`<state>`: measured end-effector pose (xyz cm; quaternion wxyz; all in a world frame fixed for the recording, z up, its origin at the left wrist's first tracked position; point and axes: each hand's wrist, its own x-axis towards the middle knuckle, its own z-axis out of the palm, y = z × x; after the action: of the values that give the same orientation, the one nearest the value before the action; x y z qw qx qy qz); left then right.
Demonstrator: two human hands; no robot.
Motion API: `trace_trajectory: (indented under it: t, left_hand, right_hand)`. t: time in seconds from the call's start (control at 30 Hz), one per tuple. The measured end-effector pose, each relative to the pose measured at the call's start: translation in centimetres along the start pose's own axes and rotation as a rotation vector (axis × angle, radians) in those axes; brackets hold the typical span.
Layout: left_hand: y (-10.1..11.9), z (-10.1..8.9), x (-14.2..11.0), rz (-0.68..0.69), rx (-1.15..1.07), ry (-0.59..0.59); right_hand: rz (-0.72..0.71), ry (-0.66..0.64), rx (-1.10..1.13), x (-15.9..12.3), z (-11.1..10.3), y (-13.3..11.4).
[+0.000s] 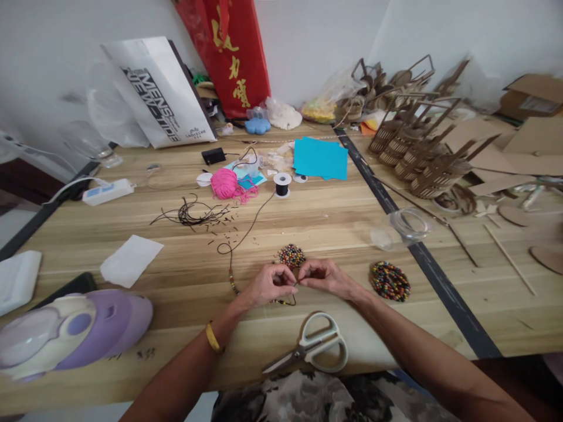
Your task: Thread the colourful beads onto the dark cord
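The thumb and finger of my left hand (271, 283) are pinched on a thin black cord (257, 214). Fingertip to fingertip with it, my right hand (324, 276) pinches the cord's dark tip; whether a bead is there too is hidden. From a white spool (282, 185) the cord runs down in a small loop to a strung row of coloured beads (232, 281), partly covered by my left hand. A pile of loose beads (291, 255) lies just beyond my fingers. Right of my right hand rests a coil of strung beads (390, 281).
White-handled scissors (314, 346) lie near the front edge. A purple and white appliance (101, 322) stands left, with white paper (131, 261) behind. Cut black cords (189, 214), pink yarn (225, 183) and blue sheets (320, 158) lie farther back. Small slatted baskets (409, 146) stand right.
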<state>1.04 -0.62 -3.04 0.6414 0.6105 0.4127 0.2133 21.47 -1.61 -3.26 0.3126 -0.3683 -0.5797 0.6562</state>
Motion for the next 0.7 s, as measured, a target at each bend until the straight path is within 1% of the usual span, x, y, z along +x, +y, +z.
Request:
trace_trajectory:
  t: [0.3, 0.7]
  left_hand:
    - [-0.20, 0.02, 0.04, 0.031, 0.043, -0.002]
    - [-0.18, 0.08, 0.08, 0.056, 0.092, 0.036]
  right_hand:
    - [-0.011, -0.017, 0.001, 0.05, -0.05, 0.14]
    - [-0.005, -0.019, -0.007, 0.04, -0.06, 0.20]
